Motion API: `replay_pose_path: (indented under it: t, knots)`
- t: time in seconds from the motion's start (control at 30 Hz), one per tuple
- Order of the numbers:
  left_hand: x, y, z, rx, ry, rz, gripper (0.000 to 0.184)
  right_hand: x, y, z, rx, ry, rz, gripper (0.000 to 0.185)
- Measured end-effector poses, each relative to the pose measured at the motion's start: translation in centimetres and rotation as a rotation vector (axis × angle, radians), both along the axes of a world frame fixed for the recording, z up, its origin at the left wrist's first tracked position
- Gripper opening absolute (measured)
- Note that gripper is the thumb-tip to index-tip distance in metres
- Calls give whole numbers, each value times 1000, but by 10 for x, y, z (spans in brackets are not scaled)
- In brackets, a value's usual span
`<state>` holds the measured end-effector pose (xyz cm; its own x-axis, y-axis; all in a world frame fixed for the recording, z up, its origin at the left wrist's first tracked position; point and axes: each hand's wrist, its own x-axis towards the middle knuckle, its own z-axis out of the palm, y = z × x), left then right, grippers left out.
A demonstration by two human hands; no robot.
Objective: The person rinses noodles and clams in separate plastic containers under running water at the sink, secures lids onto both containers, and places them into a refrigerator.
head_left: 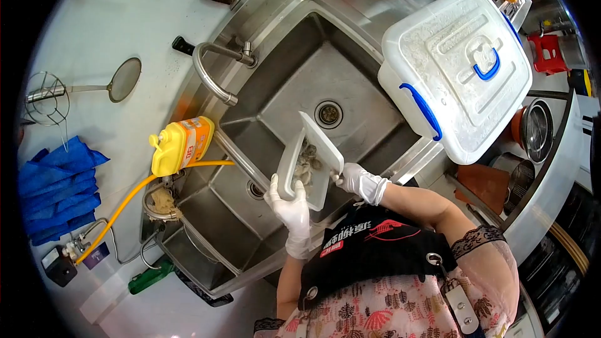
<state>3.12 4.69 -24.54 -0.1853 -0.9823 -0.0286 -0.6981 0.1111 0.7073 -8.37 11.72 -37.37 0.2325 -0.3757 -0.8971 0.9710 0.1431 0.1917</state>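
Over the near edge of the sink, my left hand (291, 211) in a white glove grips the side of a white plastic container (288, 161). Its thumb lies over the rim. Several greyish, wet-looking pieces (307, 166) lie inside, too small to name. My right hand (362, 183), also gloved, is closed on the lower end of a flat white lid (322, 144). The lid is tilted up over the container, hiding part of its inside. Below both is the steel sink (294, 75) with a round drain (328, 114).
A large lidded storage box (463, 69) with blue handles stands at the right. At the left are a faucet (216, 81), a yellow jug (181, 146), a yellow hose (119, 213) and blue cloths (59, 188). Knives and a strainer (124, 79) hang on the wall.
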Motion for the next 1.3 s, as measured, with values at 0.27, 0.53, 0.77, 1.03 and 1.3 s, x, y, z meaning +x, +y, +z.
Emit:
replay_pose_path:
  t: [0.27,0.53,0.77,1.03,1.3]
  knots:
    - [-2,-2,-7,61,57,29,49,7,3,-20,22,40,8,23]
    - [-7,-5,2,20,-18,-24,50,1,-2,-5,47,11,-5,25]
    - [-4,-8,-5,2,-63,-37,51,5,-2,-19,74,34,-13,18]
    - [-6,-8,0,-27,-75,-33,57,10,-1,-21,-75,-29,-93,24]
    - [16,-26,-13,96,119,-23,49,11,-12,0,-88,198,65,20]
